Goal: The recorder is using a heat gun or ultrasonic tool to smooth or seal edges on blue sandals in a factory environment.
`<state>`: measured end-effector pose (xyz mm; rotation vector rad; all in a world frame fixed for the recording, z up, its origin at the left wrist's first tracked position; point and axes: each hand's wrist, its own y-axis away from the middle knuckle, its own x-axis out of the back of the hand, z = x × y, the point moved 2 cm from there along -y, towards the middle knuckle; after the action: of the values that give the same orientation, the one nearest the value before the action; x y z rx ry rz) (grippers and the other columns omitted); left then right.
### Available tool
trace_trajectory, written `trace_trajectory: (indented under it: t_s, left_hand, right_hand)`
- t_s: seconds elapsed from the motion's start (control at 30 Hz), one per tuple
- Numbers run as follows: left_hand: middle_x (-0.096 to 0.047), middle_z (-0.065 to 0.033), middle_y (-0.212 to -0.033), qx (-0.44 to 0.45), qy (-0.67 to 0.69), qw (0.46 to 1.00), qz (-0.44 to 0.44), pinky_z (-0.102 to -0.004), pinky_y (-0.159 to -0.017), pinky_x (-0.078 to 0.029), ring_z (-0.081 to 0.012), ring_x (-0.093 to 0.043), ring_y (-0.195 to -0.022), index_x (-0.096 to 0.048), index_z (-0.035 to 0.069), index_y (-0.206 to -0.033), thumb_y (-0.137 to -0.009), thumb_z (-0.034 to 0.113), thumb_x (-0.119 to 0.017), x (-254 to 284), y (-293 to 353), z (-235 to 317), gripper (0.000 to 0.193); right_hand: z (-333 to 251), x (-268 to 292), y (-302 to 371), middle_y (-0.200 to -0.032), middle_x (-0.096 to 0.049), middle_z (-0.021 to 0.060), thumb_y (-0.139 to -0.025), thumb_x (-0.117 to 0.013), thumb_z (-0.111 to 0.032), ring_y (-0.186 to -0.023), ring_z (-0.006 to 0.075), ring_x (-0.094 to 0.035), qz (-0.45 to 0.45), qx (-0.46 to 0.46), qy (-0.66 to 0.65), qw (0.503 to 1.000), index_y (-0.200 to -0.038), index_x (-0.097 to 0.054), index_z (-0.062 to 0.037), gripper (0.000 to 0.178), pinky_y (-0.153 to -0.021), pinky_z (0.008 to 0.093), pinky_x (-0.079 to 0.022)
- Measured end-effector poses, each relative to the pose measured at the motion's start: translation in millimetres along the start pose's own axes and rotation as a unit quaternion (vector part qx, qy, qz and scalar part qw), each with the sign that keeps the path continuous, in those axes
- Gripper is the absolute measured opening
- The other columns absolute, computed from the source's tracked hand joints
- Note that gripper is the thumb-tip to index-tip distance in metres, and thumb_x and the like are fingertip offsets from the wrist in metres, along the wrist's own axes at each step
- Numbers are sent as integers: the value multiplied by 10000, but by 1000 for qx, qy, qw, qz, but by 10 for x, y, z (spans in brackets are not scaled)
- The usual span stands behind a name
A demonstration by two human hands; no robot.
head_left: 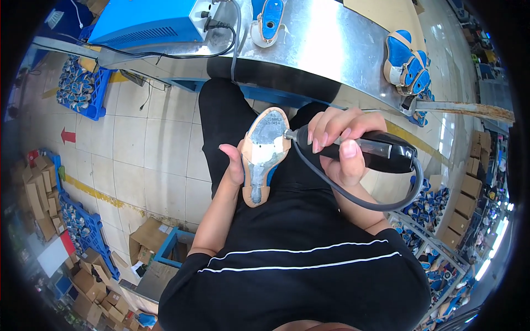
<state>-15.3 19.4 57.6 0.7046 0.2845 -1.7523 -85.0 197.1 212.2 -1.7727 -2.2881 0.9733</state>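
Observation:
Over my lap, my left hand (236, 163) grips an unfinished shoe (264, 151) by its side, its thumb lifted away. The shoe is upside down: its tan-edged underside with a grey, scuffed middle faces up, and a little blue shows at its side. My right hand (341, 135) is wrapped round a black corded handheld rotary tool (393, 151). The metal tip of the tool meets or nearly meets the right edge of the forefoot sole; I cannot tell which. From the tool's back end a grey cord (381, 206) loops below my right hand.
Ahead is a metal table (326, 41) with a blue electrical box (149, 27), black cables, a shoe (270, 25) and a cluster of blue-lined shoes (407, 66) at its right edge. Shoe-filled blue crates (99, 91) and cardboard boxes (149, 237) stand left; shoe racks (436, 248) stand right.

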Motion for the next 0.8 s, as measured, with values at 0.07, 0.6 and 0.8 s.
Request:
trace_trajectory:
  t_s: [0.07, 0.6, 0.8]
  left_hand:
    - [-619, -174, -1430, 1, 9, 1000, 5, -389, -1098, -505, -232, -632, -1283, -405, -56, -1544, -735, 1024, -135, 17, 18, -8, 1375]
    - [-583, -183, -1475, 28, -11, 999, -19, -383, -1112, -499, -247, -609, -1321, -360, -40, -1577, -751, 1008, -100, 46, -23, -77, 1360]
    - [-537, -139, -1534, 33, 51, 998, 5, -406, -1091, -519, -254, -595, -1334, -287, 50, -1634, -737, 1022, -175, 57, -56, -111, 1328]
  right_hand:
    - [-16, -15, 8, -824, -567, 103, -979, -644, -195, -653, 202, -569, -9, -5, 8, 1000, -1020, -448, -96, 224, -641, 385, -499]
    - [-236, 415, -26, -979, -652, 162, -967, -732, -277, -779, 230, -656, 40, 119, 134, 983, -1091, -503, -65, 336, -766, 396, -564]
    - [-236, 296, 54, -974, -652, 158, -979, -677, -255, -749, 212, -632, 21, 54, 15, 998, -1102, -514, -75, 272, -756, 385, -546]
